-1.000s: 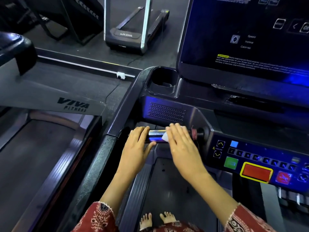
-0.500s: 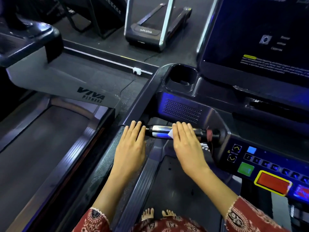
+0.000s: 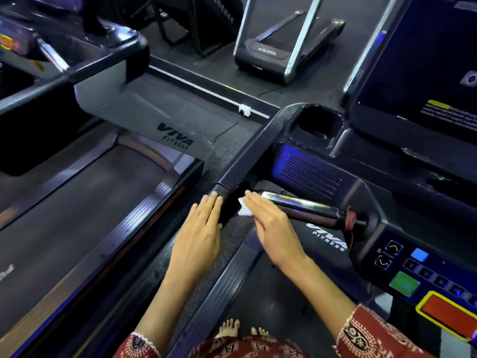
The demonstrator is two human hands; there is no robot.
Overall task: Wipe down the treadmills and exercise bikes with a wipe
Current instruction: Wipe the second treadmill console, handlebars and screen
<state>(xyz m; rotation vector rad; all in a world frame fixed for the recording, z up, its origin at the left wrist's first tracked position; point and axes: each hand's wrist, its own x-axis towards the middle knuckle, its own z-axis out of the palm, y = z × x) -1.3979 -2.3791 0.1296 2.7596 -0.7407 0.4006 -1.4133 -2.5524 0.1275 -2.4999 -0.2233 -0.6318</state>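
I stand on a black treadmill, at its console (image 3: 382, 192). A chrome handlebar (image 3: 304, 206) runs across in front of the console. My right hand (image 3: 271, 226) lies flat with straight fingers over the left end of that bar and presses a small white wipe (image 3: 242, 211) against it; only a corner of the wipe shows under the fingers. My left hand (image 3: 200, 228) rests flat, fingers straight, on the dark side rail (image 3: 247, 156) just left of the bar.
A second treadmill (image 3: 103, 192) with a grey hood runs alongside on the left. A third treadmill (image 3: 278, 52) stands on the floor ahead. The console carries a cup holder (image 3: 317, 125), a screen (image 3: 426, 78) and red and green buttons (image 3: 444, 313). My bare feet (image 3: 240, 329) are on the belt.
My right hand slid the wipe leftward along the chrome bar, from its right part to its left end. My left hand shifted left off the bar onto the side rail.
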